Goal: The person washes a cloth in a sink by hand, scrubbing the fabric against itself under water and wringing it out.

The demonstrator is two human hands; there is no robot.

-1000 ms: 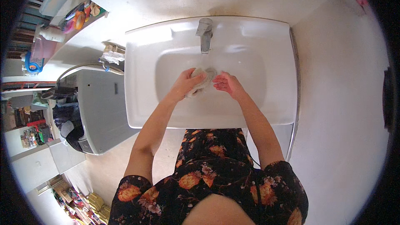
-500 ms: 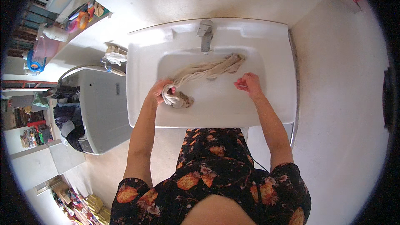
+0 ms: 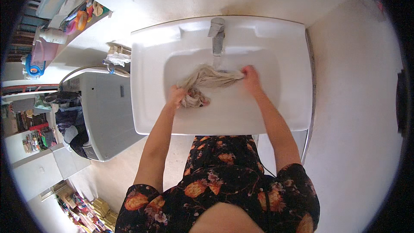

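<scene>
A wet beige cloth lies stretched across the basin of a white sink, just below the metal tap. My left hand grips the bunched left end of the cloth near the basin's left wall. My right hand holds the cloth's right end, to the right of the tap. The cloth is twisted between the two hands.
A white washing machine with dark laundry in its opening stands left of the sink. A shelf with colourful items runs along the upper left. A plain wall closes the right side. Pale floor lies below the sink.
The hands first met at the basin's middle, then pulled far apart with the cloth stretched long. Now they are closer, and the cloth sits shorter and bunched under the tap.
</scene>
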